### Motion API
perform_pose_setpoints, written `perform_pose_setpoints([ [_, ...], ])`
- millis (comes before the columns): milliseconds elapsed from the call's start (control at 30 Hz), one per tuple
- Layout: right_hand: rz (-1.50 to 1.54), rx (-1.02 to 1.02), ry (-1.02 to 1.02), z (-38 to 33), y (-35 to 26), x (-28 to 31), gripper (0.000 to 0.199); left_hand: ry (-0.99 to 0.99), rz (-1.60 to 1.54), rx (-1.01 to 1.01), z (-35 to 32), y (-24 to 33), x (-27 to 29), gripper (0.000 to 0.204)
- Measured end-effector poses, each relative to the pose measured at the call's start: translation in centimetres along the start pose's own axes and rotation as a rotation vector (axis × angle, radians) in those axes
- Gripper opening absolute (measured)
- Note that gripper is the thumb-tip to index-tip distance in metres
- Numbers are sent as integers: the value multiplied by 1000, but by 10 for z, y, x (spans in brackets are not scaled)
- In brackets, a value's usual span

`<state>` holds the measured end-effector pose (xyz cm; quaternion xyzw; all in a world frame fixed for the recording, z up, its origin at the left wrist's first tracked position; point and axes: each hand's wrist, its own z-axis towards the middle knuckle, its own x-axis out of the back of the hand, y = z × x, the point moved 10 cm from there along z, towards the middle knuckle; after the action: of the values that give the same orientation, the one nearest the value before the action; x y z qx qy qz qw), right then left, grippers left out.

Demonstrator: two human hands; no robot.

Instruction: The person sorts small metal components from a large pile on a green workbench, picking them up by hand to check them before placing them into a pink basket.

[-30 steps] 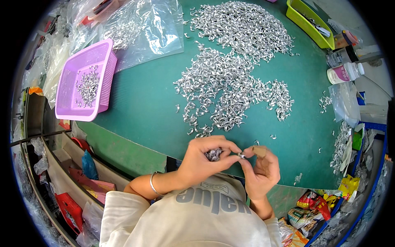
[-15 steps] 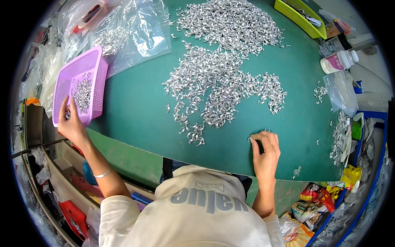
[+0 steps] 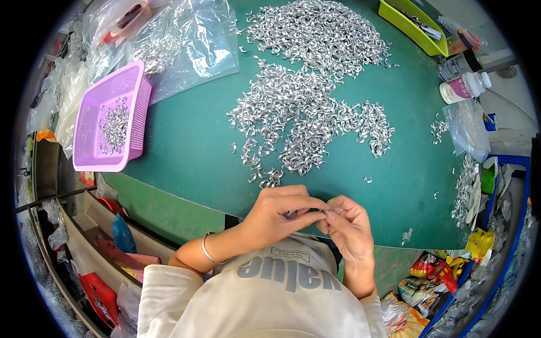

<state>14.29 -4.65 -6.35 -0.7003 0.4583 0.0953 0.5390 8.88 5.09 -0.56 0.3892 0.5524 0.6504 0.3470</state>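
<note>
My left hand and my right hand meet over the table's near edge, fingertips together. Thumb and fingers of both are pinched on a tiny silvery curved metal piece, mostly hidden by the fingertips. More metal shows inside the curl of my left hand, too covered to make out. Just beyond the hands, a big pile of crescent-shaped metal pieces spreads over the green table, with a second heap behind it. A purple basket at the left holds more small metal pieces.
Clear plastic bags lie at the far left. A yellow-green tray and a white bottle stand at the far right. One loose piece lies beyond my right hand. Colourful packets lie below the right edge.
My left hand has come from the purple basket rightward to my right hand. My right hand has left the tabletop and drawn slightly nearer and left, its fingertips now against the left ones.
</note>
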Motion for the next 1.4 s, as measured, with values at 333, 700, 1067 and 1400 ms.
perform_pose_setpoints([
  [333, -170, 129, 46, -6, -13, -2, 18, 55, -76, 79, -1, -4, 4, 14],
  [700, -294, 261, 116, -16, -26, -5, 14, 38, -66, 44, -1, 6, 5, 15],
  [1067, -291, 304, 114, -19, -30, -8, 14, 40, -32, -8, -3, 16, 5, 16],
  [1400, -842, 540, 625, -26, -94, 64, 25, 692, 132, 52, -23, 17, 132, 6],
])
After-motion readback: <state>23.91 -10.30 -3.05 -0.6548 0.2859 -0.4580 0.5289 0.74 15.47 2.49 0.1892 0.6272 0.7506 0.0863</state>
